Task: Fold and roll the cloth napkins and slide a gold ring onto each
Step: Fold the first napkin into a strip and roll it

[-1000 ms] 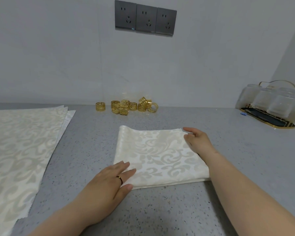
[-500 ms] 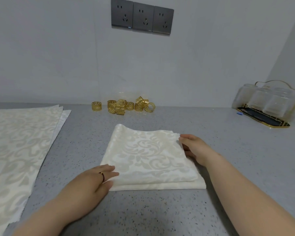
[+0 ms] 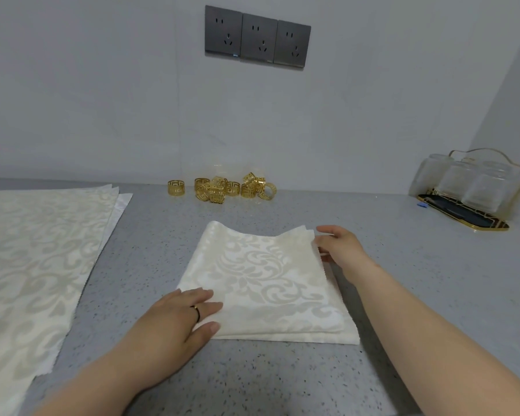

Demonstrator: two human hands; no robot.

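Note:
A cream damask napkin [image 3: 267, 283], folded into a thick square, lies on the grey speckled counter in front of me. My left hand [image 3: 177, 319] rests flat on its near left corner, fingers straight. My right hand [image 3: 339, 247] is at the napkin's far right corner, where its fingers touch the stacked edges; whether it pinches them is unclear. Several gold cut-out rings [image 3: 222, 189] stand in a loose cluster by the wall behind the napkin.
A stack of unfolded cream napkins [image 3: 33, 259] covers the counter's left side. At the back right stands a gold-rimmed tray [image 3: 463, 217] with frosted glasses [image 3: 475, 184]. Three dark wall sockets [image 3: 257, 37] sit above the rings.
The napkin's left side has shifted and its layers now lie slightly fanned. My left hand moved onto the near left corner again; my right hand stays at the far right corner.

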